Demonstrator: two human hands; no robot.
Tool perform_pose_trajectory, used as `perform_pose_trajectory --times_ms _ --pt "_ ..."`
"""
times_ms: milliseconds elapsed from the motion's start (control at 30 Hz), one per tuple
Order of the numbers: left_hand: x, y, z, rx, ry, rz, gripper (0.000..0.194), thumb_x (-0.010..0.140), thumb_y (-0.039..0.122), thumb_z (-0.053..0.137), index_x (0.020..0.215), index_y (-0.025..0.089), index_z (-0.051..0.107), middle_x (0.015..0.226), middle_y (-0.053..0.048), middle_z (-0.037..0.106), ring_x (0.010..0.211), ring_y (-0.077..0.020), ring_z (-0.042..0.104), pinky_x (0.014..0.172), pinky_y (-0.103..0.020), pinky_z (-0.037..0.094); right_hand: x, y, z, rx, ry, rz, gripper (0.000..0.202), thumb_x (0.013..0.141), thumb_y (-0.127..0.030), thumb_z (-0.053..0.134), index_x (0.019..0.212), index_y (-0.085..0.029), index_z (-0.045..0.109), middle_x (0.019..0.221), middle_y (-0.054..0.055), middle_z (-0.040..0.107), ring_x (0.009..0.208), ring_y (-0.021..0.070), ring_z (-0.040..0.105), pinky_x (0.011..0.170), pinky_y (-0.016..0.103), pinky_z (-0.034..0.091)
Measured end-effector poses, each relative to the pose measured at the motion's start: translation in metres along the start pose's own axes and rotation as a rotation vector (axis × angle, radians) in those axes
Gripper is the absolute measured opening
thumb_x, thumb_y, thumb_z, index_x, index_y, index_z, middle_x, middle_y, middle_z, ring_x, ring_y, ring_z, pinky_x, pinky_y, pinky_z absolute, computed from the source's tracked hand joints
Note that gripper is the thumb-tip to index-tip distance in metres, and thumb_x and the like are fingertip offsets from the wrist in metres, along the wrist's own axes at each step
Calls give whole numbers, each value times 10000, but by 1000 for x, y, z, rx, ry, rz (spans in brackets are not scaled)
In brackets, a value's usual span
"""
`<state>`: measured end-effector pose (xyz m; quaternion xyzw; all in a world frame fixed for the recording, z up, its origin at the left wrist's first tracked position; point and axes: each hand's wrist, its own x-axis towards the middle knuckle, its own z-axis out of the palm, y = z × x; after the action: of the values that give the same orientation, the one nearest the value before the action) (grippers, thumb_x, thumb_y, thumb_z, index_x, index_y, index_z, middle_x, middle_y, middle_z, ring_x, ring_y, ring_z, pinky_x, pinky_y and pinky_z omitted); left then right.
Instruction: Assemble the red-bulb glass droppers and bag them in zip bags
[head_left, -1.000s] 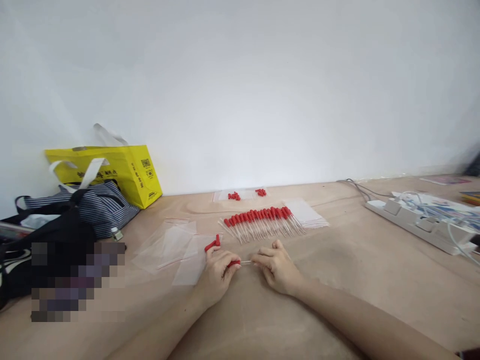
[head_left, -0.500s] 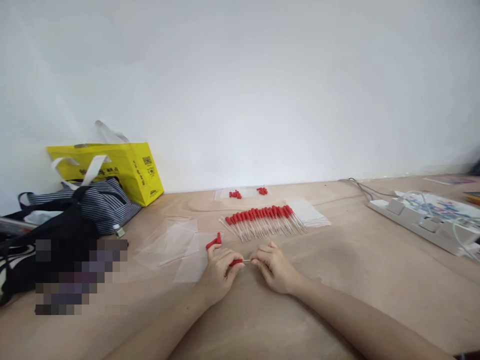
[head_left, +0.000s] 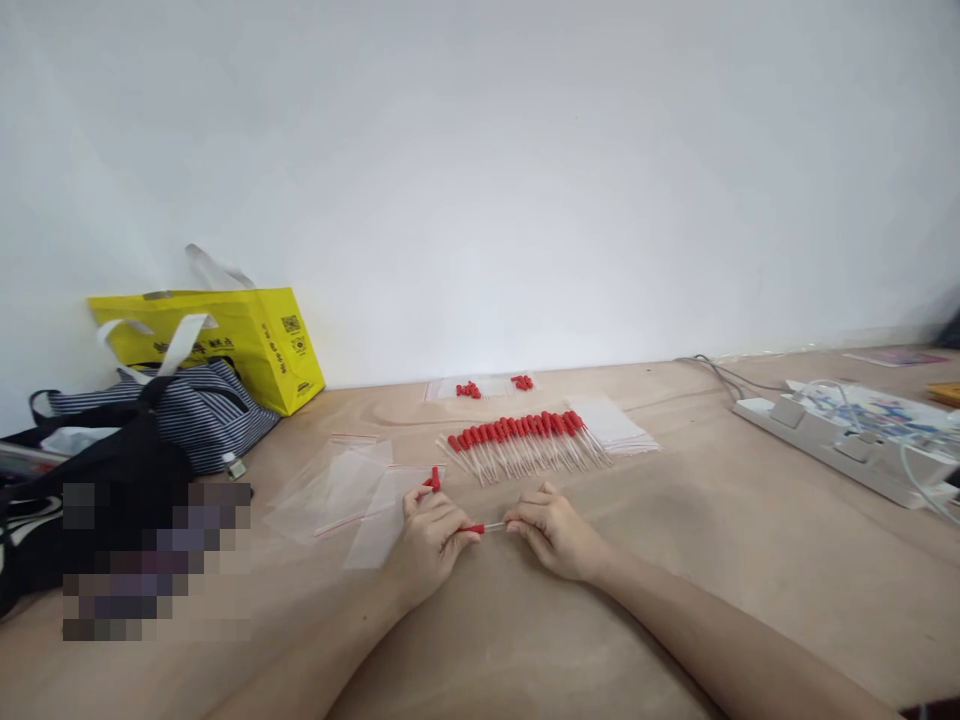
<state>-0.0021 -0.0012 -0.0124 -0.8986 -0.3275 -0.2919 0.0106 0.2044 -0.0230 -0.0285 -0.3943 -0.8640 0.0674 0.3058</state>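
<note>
Between thumb and fingers, my left hand (head_left: 435,540) pinches a red sleeve-like end (head_left: 473,528). From it a thin pale rod (head_left: 495,526) runs across to my right hand (head_left: 553,530), whose fingertips are closed on its other end. Loose red pieces (head_left: 435,479) lie just beyond my left fingers, partly hidden by them. Further back, a row of red-ended thin rods (head_left: 525,445) is laid side by side, red ends toward the wall.
Clear zip bags (head_left: 352,480) lie left of the row, white sheets (head_left: 619,425) at its right. More red pieces (head_left: 469,390) rest on a bag by the wall. Bags (head_left: 292,350) stand at left; a power strip (head_left: 825,450) with cables lies at right.
My hands have moved slightly apart, and more of the pale rod shows between them. My left hand now partly covers the loose red pieces.
</note>
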Motion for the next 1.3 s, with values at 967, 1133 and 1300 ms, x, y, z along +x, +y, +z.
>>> perform_pose_trajectory --times_ms 967,1133,1300 --pt "2 -31 -7 251 1 -551 359 698 311 562 1051 252 539 1097 -75 528 1027 -264 438 840 -430 289 15 95 -34 -419 356 994 259 786 -357 458 833 -211 666 787 89 659 857 236 537 739 343 255" --pt "2 -40 -6 258 -9 -595 274 764 334 483 1014 251 560 1088 -75 538 1011 -262 453 803 -419 325 19 89 -28 -429 434 913 273 798 -369 442 839 -180 634 827 75 632 840 215 515 732 332 232" --pt "2 -48 -7 235 -31 -596 249 792 283 440 990 233 584 1068 -70 560 999 -260 480 795 -432 350 39 45 -3 -365 371 493 192 796 -281 462 732 -197 622 764 31 608 785 168 499 732 317 216"
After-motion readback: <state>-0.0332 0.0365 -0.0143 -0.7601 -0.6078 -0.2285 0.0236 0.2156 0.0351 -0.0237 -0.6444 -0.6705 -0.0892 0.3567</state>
